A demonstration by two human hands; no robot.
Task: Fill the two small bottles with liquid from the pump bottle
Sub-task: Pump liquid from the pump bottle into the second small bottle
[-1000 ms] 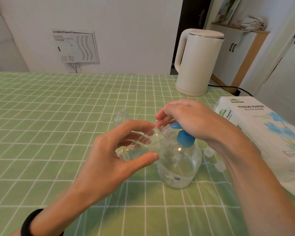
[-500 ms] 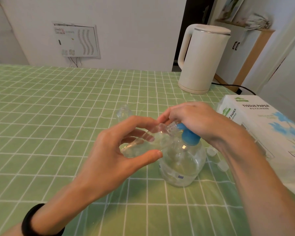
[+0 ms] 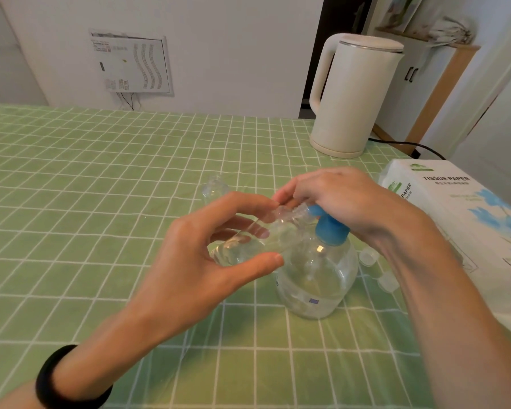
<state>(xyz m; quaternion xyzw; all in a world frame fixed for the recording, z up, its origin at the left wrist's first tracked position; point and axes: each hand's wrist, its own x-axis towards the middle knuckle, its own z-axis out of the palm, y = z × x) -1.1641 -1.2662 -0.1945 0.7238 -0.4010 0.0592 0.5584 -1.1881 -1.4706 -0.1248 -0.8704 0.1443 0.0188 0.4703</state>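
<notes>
Filling one small bottle at the pump.
My left hand [image 3: 195,261] grips a small bottle [image 3: 248,243], tilted, its mouth at the spout; the other small bottle [image 3: 214,188] stands just behind. The pump bottle [image 3: 316,278] stands upright, my right hand [image 3: 345,202] curled over its blue head. Next, I judge: press steadily, keeping the mouth on the spout.

The kettle [image 3: 351,98] stands at the tabletop's [image 3: 71,202] far right corner, the tissue pack [image 3: 460,208] along its right edge, the pump bottle [image 3: 316,278] left of the pack.

Bright, even daylight; soft shadows; wide-angle edge distortion; slight blur.
</notes>
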